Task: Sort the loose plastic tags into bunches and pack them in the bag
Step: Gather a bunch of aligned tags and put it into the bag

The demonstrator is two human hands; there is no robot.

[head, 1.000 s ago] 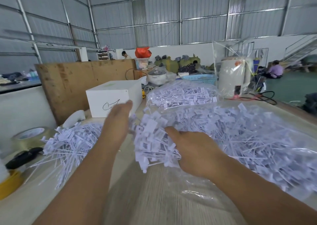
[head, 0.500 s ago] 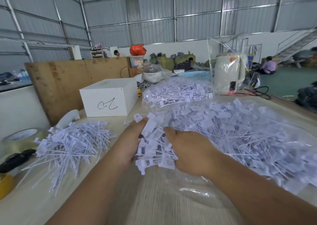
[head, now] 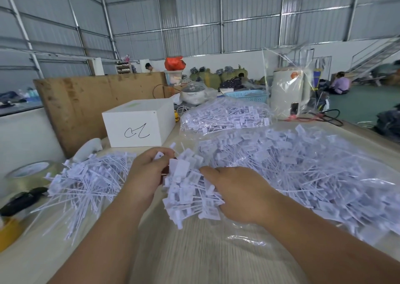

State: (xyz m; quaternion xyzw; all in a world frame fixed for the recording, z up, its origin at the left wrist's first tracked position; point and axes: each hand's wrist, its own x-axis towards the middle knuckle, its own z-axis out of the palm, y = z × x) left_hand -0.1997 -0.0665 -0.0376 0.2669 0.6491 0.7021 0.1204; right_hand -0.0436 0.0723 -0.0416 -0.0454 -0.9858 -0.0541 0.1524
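Worktop [head: 194, 251]: pale wood grain, carrying everything below.
Big bag [head: 249, 239]: clear plastic, along the right side of the worktop, stuffed with white tags; its mouth faces the near middle, where the hands work.
Loose pile [head: 86, 182]: white tags near the left edge; flat heads mostly toward the far side, thin tails fanning toward the near-left edge.
Second bag [head: 225, 116]: clear, filled with tags, toward the far edge beyond the big bag.
Box [head: 138, 122]: white, far middle, a handwritten black scrawl on its front; I cannot read it as a word.
Tape roll [head: 28, 175]: clear, at the left edge.
Bunch [head: 188, 188]: tags held between the hands at the bag mouth, heads clustered toward the left, tails running right under the right hand.
Right hand [head: 240, 195]: fingers curled around the bunch's tails.
Left hand [head: 147, 175]: fingertips pinching the tag heads at the top of the bunch.
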